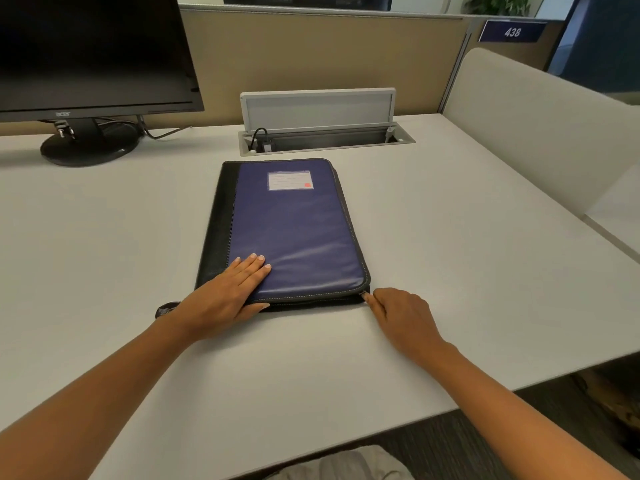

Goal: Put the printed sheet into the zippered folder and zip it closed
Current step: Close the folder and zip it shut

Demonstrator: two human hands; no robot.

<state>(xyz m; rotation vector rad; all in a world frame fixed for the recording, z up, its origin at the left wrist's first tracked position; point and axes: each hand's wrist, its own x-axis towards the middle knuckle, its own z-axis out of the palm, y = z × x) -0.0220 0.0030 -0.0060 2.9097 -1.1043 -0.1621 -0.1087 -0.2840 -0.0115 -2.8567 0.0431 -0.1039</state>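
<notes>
Folder (294,230): lies flat and closed on the counter (467,271), blue cover up, black spine on its left side.
Sheet: not in view; judged to be already inside the folder.
Left grip (228,296): released, fingers straight and pressed flat on the folder's near-left corner, thumb along its near edge.
Right grip (401,313): fingers curled, thumb and forefinger pinching the pull (364,294) at the folder's near-right corner.
Zip: track runs round the folder's edge; how much is already closed cannot be told.
Handling: judged light, with a padded, slightly glossy cover over a fairly stiff board. It would likely slide on the smooth counter under a sideways pull, so the flat press is needed.
Where to hold: the pull only, drawn along the track; the corner bend is the likely snag point, and the cover should be kept down close to it.
Hatch (325,133): open, just beyond the folder's far edge.
Monitor (93,53): dark, well beyond the folder's far-left corner.
</notes>
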